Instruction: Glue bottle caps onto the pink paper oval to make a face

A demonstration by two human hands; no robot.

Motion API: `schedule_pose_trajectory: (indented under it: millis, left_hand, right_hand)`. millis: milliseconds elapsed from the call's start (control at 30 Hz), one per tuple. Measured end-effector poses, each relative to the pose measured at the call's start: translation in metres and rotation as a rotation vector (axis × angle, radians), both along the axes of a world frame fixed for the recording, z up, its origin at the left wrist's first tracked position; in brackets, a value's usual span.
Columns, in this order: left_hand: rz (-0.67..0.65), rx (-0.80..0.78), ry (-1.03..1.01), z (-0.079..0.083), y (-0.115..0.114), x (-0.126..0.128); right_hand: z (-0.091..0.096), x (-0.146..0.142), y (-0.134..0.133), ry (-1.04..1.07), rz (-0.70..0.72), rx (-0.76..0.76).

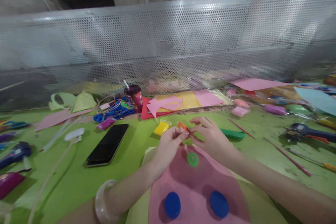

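Both hands meet just above the top edge of a rounded pink paper piece point(199, 189). My left hand point(172, 141) is pinched, thumb against fingers. Close against it, my right hand point(207, 131) has thumb and fingers drawn in. Something small and dark reddish shows between the fingertips, too small to name. An orange piece point(182, 126) sits right behind the fingertips; whether it is held I cannot tell. On the pink paper are a green disc point(192, 159) and two blue discs, one at left point(172, 205) and one at right point(219, 204). Pale yellow paper point(258, 203) lies underneath.
A black phone point(108, 145) and a white cable point(56, 166) lie left. Beyond the hands are a yellow packet point(162, 128), a lidded cup with straw point(134, 97), and blue-handled scissors point(115, 110). A green cutter point(233, 134) and a glue gun point(306, 131) lie right. A perforated metal panel point(168, 42) stands behind.
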State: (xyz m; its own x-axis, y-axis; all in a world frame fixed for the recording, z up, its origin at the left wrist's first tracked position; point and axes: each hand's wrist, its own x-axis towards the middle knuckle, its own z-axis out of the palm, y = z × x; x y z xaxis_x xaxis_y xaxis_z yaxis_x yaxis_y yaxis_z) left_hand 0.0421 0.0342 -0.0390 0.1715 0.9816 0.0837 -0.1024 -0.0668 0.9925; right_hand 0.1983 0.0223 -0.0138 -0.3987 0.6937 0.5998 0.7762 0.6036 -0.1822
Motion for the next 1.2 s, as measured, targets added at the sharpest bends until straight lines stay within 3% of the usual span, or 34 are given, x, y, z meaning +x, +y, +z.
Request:
schedule_pose_trajectory:
  millis: [333,800,1033,1200]
  left_hand:
    - [0.038,0.032,0.031,0.005,-0.004,0.001]
    - [0.028,0.074,0.028,0.002,-0.001,-0.001]
    - [-0.020,0.070,-0.006,0.003,-0.004,0.001]
    - [-0.008,0.153,0.113,0.002,-0.010,0.001]
  right_hand:
    - [0.004,0.000,-0.005,-0.104,-0.022,0.165]
    - [0.004,0.001,-0.002,-0.080,-0.003,0.107]
    - [0.004,-0.001,-0.007,-0.313,-0.090,0.324]
    - [0.003,-0.006,-0.012,-0.362,-0.092,0.346]
